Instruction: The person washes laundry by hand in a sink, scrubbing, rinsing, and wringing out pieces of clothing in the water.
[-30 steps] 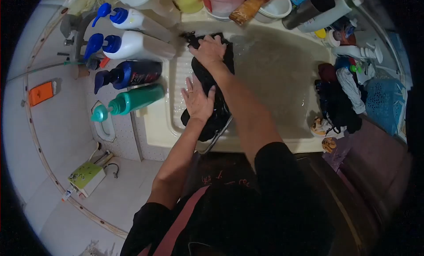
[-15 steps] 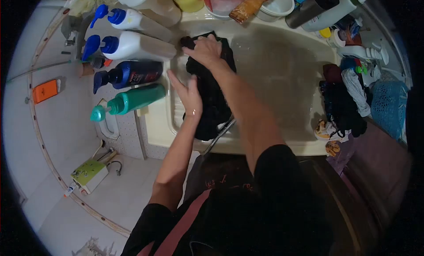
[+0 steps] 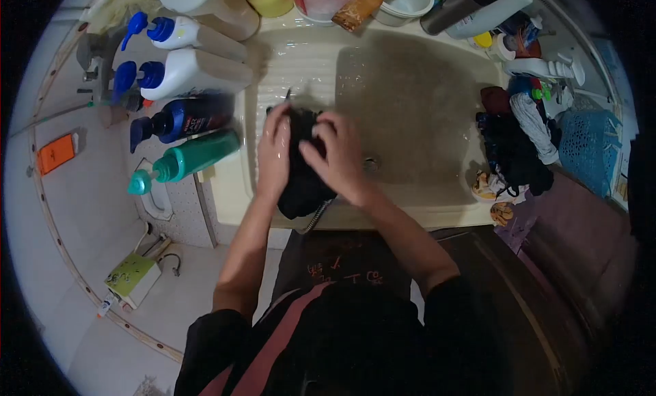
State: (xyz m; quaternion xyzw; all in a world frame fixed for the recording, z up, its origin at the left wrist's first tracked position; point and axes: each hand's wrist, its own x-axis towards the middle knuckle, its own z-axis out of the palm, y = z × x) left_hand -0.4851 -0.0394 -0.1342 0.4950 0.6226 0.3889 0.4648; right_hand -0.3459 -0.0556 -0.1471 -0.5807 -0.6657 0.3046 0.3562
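Observation:
A wet black garment (image 3: 304,194) lies bunched on the ribbed washboard side (image 3: 301,58) of a cream sink (image 3: 424,217). My left hand (image 3: 275,157) grips its left edge, with wet fingers bent over the cloth. From the right, my right hand (image 3: 336,157) has its fingers curled into the garment, thumb toward the middle. A thin dark tip of cloth sticks up beyond my left fingertips. The metal shower hose (image 3: 318,216) shows from under the garment's near end.
Along the left rim stand white pump bottles (image 3: 198,75), a dark blue pump bottle (image 3: 198,116) and a green one (image 3: 201,155). Tubs and a brown tube (image 3: 359,8) line the back. Right of the sink are a clothes pile (image 3: 516,146) and a blue basket (image 3: 589,150).
The garment's far end has been pulled back toward me and bunched up. My right hand has come back from the far end, and both hands now grip the cloth side by side.

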